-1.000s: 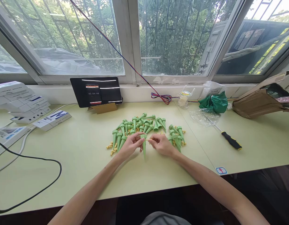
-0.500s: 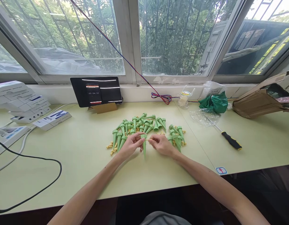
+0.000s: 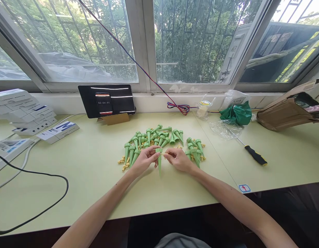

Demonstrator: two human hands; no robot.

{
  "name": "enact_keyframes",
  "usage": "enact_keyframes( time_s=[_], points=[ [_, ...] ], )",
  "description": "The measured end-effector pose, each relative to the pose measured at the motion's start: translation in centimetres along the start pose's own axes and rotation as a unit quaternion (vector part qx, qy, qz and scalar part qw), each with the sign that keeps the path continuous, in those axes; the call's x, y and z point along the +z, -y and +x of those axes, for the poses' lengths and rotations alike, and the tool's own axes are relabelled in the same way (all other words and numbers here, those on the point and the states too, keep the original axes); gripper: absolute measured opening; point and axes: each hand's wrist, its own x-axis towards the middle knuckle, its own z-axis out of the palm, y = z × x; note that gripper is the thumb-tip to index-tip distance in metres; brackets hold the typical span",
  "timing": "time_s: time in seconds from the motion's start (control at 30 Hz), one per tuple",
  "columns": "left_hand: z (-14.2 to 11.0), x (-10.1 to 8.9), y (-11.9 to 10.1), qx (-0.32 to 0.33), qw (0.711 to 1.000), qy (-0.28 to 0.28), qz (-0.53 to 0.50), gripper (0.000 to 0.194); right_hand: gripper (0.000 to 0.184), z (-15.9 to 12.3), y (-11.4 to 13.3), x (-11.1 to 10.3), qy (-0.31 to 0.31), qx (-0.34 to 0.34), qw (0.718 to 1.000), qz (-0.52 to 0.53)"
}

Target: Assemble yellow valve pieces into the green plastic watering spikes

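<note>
Pinched in my left hand is a green plastic watering spike, its wide capped end up and its point down. My right hand is closed on a small yellow valve, mostly covered by the fingertips, close against the spike's side near the cap. Whether the valve sits in the spike I cannot tell. Behind my hands lies a heap of green spikes with yellow valves among them. Several more spikes lie right of my right hand. Loose yellow valves are left of my left hand.
A tablet showing a timer leans on a cardboard stand at the back. White boxes and cables are at the left. On the right lie a screwdriver, a green plastic bag and a cardboard box. A numbered label marks the front edge.
Both hands keep nearly the same place and grip, with the spike upright between them. The right fingertips shift only very slightly at the valve.
</note>
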Motion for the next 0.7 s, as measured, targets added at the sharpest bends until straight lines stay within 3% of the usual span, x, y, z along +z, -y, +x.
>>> enact_keyframes(
  time_s=[0.23,0.7],
  points=[
    [0.06,0.0,0.28,-0.002,1.0,0.001,-0.015,0.038,0.04,0.01,-0.25,0.0,0.021,0.022,0.999,-0.01],
    [0.05,-0.05,0.24,-0.002,1.0,-0.004,-0.017,0.039,0.036,0.0,0.1,0.17,0.0,0.003,1.0,-0.015]
  ],
)
